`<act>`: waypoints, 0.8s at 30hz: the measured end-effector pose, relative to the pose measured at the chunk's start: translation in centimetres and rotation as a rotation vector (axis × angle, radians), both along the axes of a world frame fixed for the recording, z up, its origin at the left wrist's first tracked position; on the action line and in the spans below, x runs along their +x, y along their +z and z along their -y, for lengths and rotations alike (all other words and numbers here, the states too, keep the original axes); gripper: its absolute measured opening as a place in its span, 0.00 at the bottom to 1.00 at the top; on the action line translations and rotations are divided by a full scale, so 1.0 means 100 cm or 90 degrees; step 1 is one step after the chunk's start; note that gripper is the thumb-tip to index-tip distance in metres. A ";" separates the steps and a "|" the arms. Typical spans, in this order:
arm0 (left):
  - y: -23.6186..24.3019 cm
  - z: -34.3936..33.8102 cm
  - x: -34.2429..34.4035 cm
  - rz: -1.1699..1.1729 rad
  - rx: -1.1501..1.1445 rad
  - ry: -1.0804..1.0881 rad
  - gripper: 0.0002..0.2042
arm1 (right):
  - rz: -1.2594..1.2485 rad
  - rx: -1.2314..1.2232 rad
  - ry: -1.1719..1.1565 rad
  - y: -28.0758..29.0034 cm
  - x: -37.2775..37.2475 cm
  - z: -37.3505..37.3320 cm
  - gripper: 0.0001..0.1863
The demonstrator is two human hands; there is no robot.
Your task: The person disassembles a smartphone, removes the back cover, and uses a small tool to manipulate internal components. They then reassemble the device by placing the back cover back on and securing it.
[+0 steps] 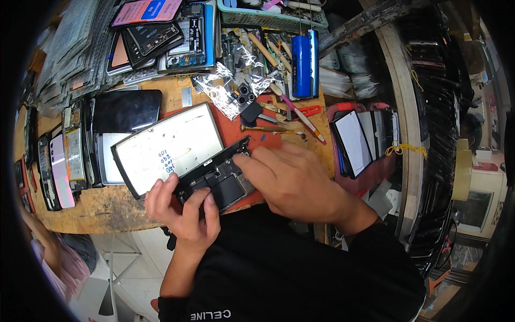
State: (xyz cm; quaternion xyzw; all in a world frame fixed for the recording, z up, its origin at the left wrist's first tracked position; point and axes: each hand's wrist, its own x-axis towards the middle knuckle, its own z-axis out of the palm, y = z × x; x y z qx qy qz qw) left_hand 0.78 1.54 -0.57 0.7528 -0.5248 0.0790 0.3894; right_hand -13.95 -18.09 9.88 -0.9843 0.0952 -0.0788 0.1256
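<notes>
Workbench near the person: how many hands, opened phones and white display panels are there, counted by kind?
Hands, left hand and right hand: 2
Opened phone: 1
White display panel: 1
Total: 4
</notes>
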 end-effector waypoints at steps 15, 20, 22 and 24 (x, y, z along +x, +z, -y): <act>0.012 0.006 -0.002 -0.135 -0.032 0.007 0.08 | 0.313 0.366 -0.034 -0.008 0.005 -0.018 0.14; 0.015 0.004 -0.002 -0.119 -0.021 0.012 0.09 | 0.302 0.355 -0.020 -0.006 0.010 -0.019 0.14; 0.015 0.004 -0.002 -0.125 -0.021 0.013 0.09 | 0.303 0.352 -0.013 -0.005 0.011 -0.019 0.14; 0.015 0.005 -0.002 -0.134 -0.028 0.009 0.08 | 0.303 0.352 -0.010 -0.005 0.010 -0.019 0.14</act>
